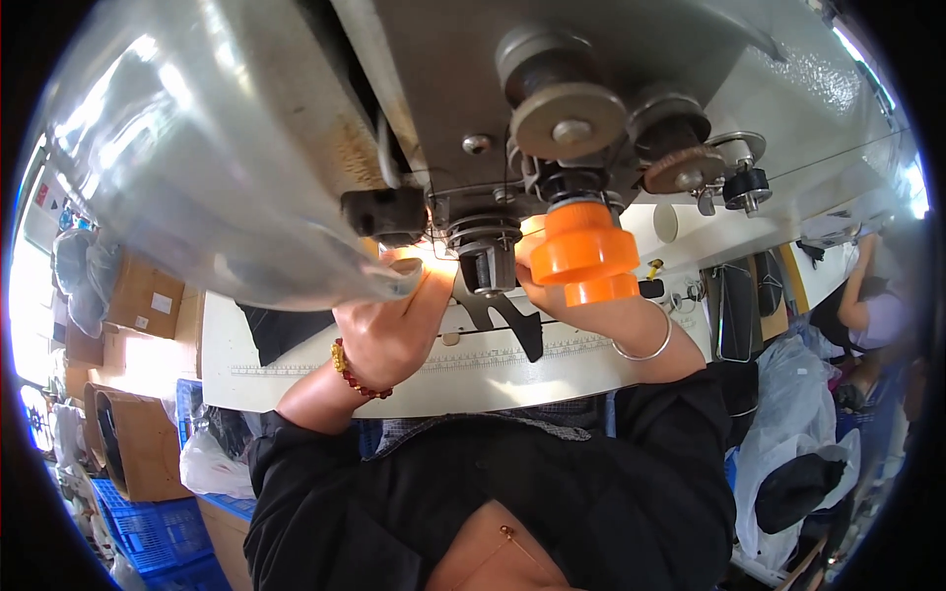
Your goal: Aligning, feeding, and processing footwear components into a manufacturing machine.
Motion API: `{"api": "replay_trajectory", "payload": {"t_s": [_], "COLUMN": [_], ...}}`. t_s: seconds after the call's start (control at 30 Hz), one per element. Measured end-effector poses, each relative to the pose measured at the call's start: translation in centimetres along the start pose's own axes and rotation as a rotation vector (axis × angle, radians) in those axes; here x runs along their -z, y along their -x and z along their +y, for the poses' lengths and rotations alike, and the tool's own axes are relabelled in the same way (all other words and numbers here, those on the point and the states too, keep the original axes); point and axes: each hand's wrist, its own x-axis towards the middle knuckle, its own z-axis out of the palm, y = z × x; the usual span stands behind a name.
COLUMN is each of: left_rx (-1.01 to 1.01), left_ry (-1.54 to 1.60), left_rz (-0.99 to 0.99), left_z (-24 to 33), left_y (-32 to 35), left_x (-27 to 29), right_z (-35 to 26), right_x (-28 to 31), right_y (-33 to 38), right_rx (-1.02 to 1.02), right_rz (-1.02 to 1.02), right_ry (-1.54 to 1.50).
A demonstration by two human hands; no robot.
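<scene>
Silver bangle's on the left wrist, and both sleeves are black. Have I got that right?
Not quite: the head view shows the silver bangle on the right wrist. Both sleeves are black, as you say.

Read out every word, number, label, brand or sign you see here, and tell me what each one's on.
No text is clear enough to quote.
Ruler scale on the white table: fine marks, too small to read.
White label on the cardboard box at left: too small to read.
</scene>
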Motion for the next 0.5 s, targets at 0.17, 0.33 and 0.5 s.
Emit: {"api": "replay_trajectory", "payload": {"t_s": [0.17,0.33,0.5], "left_rx": [0.127,0.059,0.180], "left_ry": [0.075,-0.010,0.086], "left_rz": [-0.002,-0.145,-0.215], "left_z": [-0.6,-1.3,-1.9], "left_y": [0.8,1.2,1.5], "left_x": [-0.7,0.1,0.9], "right_z": [-0.7,-1.3,-1.3], "right_x": [-1.2,-3.0,-3.2], "right_y": [0.3,1.3,1.4], "right_rx": [0.056,0.028,0.038], "right_rz": [0.072,0.089,0.074], "right_ry": [0.101,0.019,0.050]}}
